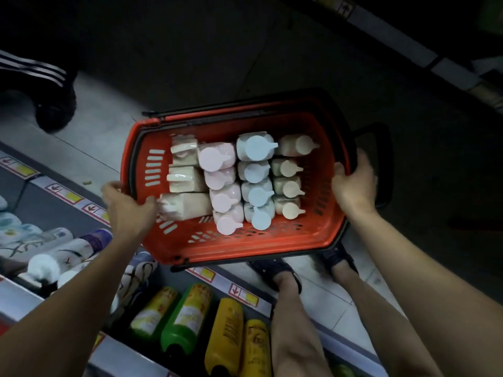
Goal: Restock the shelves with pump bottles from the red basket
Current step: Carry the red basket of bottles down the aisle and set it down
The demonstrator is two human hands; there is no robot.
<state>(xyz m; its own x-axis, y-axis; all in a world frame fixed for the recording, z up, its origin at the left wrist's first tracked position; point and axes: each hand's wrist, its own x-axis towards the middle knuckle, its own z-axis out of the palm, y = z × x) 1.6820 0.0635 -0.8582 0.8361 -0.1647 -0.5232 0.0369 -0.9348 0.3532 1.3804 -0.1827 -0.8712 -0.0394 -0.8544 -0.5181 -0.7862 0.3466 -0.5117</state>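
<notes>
The left hand grips the left rim of the red basket, thumb curled inside. The basket is held above the floor, beside the shelf edge with its unreadable price tags. Pump bottles fill it in rows. The right hand clasps the right rim.

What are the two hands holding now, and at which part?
Both hold the red basket by its rim: the left hand grips the left end, the right hand the right end.
</notes>
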